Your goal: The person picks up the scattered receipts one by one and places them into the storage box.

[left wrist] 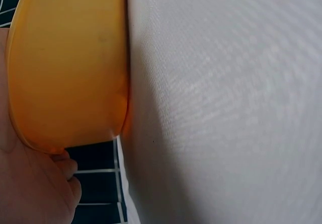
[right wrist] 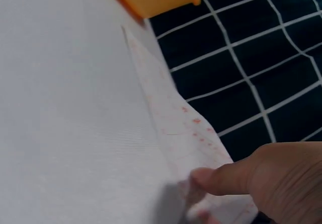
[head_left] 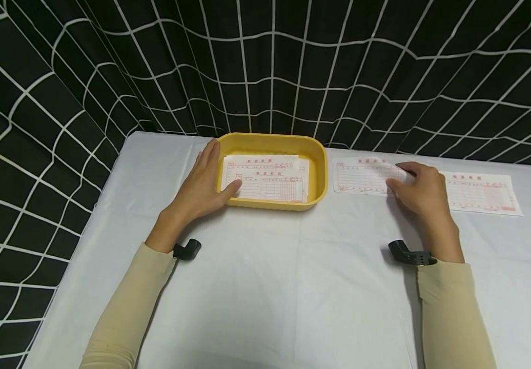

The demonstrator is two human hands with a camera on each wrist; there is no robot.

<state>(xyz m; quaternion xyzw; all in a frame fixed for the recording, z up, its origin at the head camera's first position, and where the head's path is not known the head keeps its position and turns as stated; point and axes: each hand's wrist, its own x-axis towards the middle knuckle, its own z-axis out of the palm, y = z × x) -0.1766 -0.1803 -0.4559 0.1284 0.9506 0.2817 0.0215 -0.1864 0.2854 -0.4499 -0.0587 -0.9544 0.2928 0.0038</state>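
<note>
My left hand (head_left: 201, 187) grips the left end of a yellow plastic tray (head_left: 274, 206), its thumb over the near rim and its fingers along the outer wall. In the left wrist view the tray's wall (left wrist: 68, 73) fills the upper left, with the palm against its rim. Several printed receipt slips (head_left: 270, 189) lie overlapping inside the tray. To the right of it, my right hand (head_left: 424, 192) pinches the right end of a single receipt slip (head_left: 362, 177). In the right wrist view the thumb presses on this slip (right wrist: 171, 118), which looks slightly bent; the other fingers are mostly hidden.
Another receipt slip (head_left: 480, 192) lies on the white cloth-covered table (head_left: 293, 287), partly behind the right hand. Black cloth with a white grid (head_left: 270, 66) rises behind the table's back edge and along the left side.
</note>
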